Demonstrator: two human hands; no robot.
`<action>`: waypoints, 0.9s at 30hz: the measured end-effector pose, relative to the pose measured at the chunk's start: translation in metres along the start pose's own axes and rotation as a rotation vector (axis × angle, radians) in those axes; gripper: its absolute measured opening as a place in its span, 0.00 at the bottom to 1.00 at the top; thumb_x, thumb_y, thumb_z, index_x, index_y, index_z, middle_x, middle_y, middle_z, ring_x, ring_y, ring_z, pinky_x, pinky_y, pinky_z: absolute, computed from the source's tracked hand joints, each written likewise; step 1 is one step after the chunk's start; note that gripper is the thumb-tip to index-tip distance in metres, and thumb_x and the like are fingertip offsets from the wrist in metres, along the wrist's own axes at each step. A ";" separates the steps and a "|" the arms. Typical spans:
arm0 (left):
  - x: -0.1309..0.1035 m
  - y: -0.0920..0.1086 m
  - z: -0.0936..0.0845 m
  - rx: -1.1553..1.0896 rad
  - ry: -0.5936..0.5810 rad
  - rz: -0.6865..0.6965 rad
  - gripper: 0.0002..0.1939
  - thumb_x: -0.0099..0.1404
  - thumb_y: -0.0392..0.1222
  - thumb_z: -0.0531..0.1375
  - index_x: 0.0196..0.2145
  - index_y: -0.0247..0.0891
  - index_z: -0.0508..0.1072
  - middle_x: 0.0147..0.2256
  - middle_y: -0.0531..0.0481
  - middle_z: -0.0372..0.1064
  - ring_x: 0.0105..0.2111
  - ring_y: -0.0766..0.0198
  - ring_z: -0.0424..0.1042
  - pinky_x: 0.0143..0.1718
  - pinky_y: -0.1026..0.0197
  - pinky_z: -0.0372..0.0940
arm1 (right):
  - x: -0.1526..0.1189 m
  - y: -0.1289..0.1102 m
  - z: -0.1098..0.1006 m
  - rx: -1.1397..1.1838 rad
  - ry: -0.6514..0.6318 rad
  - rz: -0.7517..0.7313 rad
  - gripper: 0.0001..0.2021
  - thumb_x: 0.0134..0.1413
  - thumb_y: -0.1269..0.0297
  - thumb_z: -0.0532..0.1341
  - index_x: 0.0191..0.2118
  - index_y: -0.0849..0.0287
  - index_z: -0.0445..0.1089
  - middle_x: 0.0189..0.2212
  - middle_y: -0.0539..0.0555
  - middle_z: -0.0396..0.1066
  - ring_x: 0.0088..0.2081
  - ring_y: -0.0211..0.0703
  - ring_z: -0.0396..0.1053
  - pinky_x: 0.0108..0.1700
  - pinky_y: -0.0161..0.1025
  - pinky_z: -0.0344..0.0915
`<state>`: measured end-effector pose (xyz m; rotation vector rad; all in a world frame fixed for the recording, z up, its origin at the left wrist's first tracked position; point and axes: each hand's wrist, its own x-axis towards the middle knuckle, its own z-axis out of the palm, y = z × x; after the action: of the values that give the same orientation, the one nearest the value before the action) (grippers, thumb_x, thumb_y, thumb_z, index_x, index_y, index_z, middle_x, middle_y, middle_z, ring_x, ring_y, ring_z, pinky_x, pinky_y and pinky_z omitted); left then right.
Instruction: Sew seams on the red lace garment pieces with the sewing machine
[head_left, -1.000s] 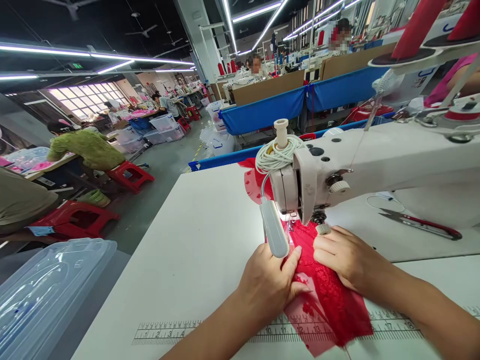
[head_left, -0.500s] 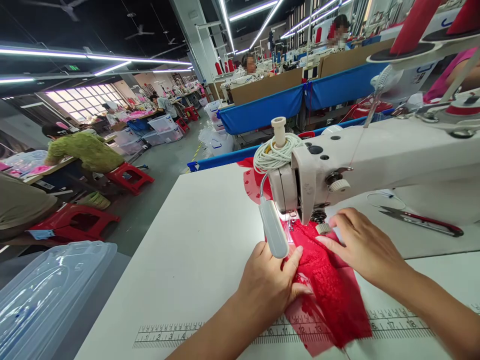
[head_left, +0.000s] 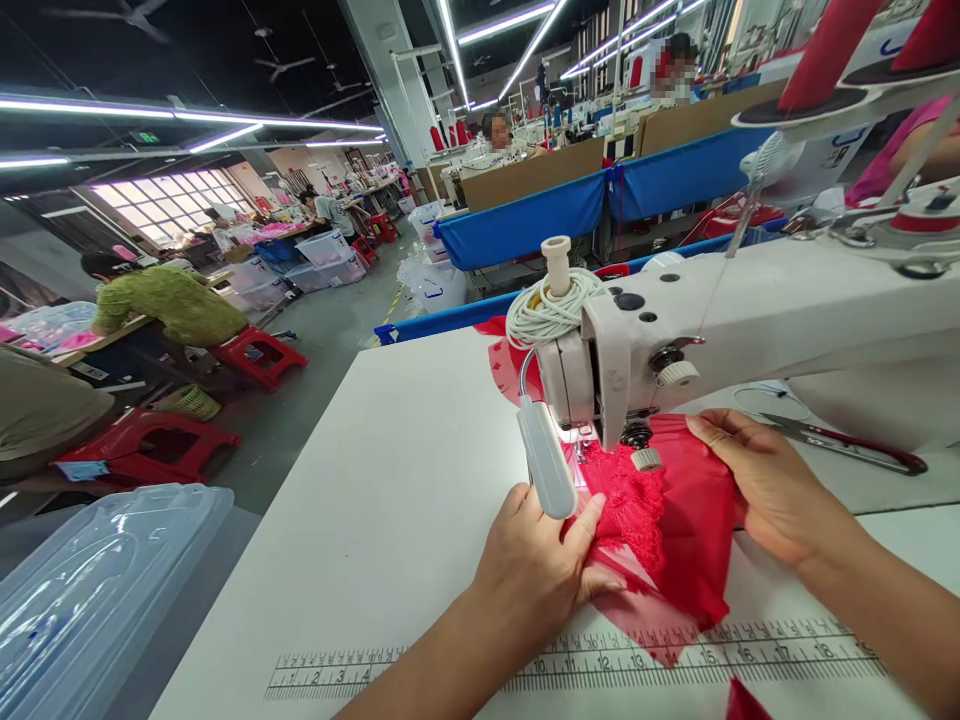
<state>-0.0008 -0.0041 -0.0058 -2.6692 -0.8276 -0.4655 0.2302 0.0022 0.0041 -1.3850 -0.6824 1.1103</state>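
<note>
Red lace and sheer fabric (head_left: 694,520) lies on the white table at the needle of a white sewing machine (head_left: 787,310). My left hand (head_left: 536,555) is closed on the fabric's left edge, just below a small grey lamp (head_left: 547,460) that hides part of the fingers. At the right, my right hand (head_left: 757,475) pinches the fabric's upper right edge between thumb and fingers, holding it spread out. The lace strip runs from the presser foot (head_left: 581,448) down between the hands. More red fabric (head_left: 506,365) shows behind the machine head.
Thread snips (head_left: 847,445) lie on the machine bed to the right. A printed ruler (head_left: 420,665) crosses the table front. A clear plastic bin lid (head_left: 105,580) stands at the left. Red thread cones (head_left: 829,55) rise at upper right. Co-workers sit farther off.
My right hand has moved right and drawn the fabric's right part out flat. The fabric's lower end has shifted up, off part of the ruler. My left hand stays in place.
</note>
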 end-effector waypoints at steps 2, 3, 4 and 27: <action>0.000 0.000 0.000 0.000 0.009 -0.001 0.33 0.70 0.61 0.41 0.53 0.32 0.70 0.47 0.33 0.69 0.34 0.54 0.70 0.31 0.56 0.59 | 0.000 0.000 -0.002 0.056 0.020 0.138 0.25 0.31 0.50 0.72 0.32 0.54 0.61 0.22 0.45 0.63 0.20 0.37 0.61 0.17 0.31 0.59; 0.000 0.000 0.000 -0.001 0.014 -0.002 0.33 0.70 0.61 0.40 0.52 0.32 0.70 0.47 0.33 0.70 0.33 0.54 0.70 0.31 0.55 0.59 | -0.002 -0.001 -0.002 0.061 0.004 0.195 0.26 0.30 0.50 0.72 0.35 0.53 0.62 0.23 0.45 0.65 0.21 0.38 0.63 0.18 0.31 0.59; 0.000 0.000 0.000 -0.003 0.020 -0.003 0.33 0.70 0.60 0.40 0.52 0.32 0.70 0.46 0.33 0.70 0.33 0.54 0.70 0.31 0.55 0.59 | -0.003 -0.002 -0.001 0.041 -0.034 0.223 0.27 0.31 0.49 0.72 0.37 0.52 0.62 0.25 0.46 0.66 0.22 0.39 0.64 0.18 0.32 0.60; -0.002 -0.002 0.003 -0.027 0.031 -0.015 0.35 0.70 0.61 0.36 0.53 0.36 0.70 0.44 0.37 0.71 0.37 0.55 0.69 0.36 0.54 0.59 | -0.018 0.018 0.004 -1.096 -0.568 -1.362 0.15 0.66 0.71 0.48 0.32 0.60 0.69 0.28 0.54 0.66 0.32 0.41 0.61 0.34 0.37 0.57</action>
<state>-0.0026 -0.0027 -0.0091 -2.6746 -0.8388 -0.5243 0.2163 -0.0147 -0.0090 -0.9284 -2.3985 -0.1256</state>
